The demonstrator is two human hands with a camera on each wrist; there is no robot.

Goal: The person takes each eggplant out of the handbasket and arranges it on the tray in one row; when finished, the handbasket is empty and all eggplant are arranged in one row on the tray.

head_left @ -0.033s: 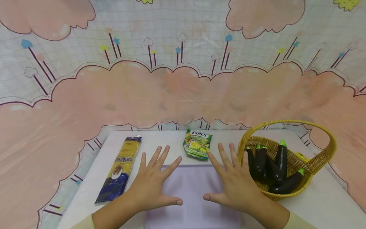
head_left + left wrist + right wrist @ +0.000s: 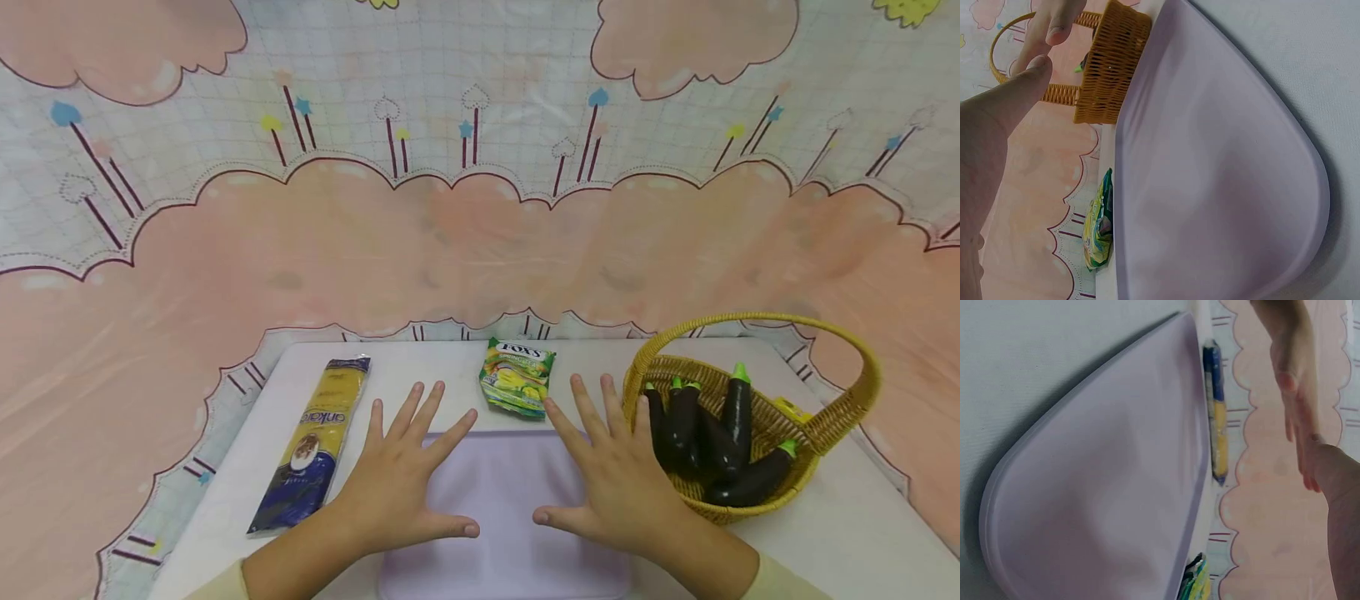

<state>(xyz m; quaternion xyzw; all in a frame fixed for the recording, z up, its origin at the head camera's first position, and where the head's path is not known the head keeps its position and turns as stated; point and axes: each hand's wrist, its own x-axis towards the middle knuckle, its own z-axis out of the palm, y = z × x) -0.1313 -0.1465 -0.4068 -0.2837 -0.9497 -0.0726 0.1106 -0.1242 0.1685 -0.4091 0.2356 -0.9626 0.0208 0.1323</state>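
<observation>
Both hands hover over a pale lilac tray [image 2: 502, 508], fingers spread wide and holding nothing. My left hand [image 2: 405, 483] is above the tray's left part, near a long blue and gold packet [image 2: 318, 442] marked "ankara". The right hand [image 2: 618, 475] hangs above the right part, beside a yellow wicker basket [image 2: 798, 496] with a tall handle. Several dark eggplants [image 2: 738, 417] with green stem ends lie in that basket. Behind the tray sits a green and yellow FOX'S candy bag [image 2: 517, 379]. The left wrist view shows the tray [image 2: 1222, 150] below the hand, with the basket [image 2: 1107, 75] beyond.
A white table [image 2: 420, 358] carries everything. Behind it hangs a patterned cloth [image 2: 480, 242] with pink clouds. A small yellow item [image 2: 791, 410] shows at the basket's far right side, partly hidden.
</observation>
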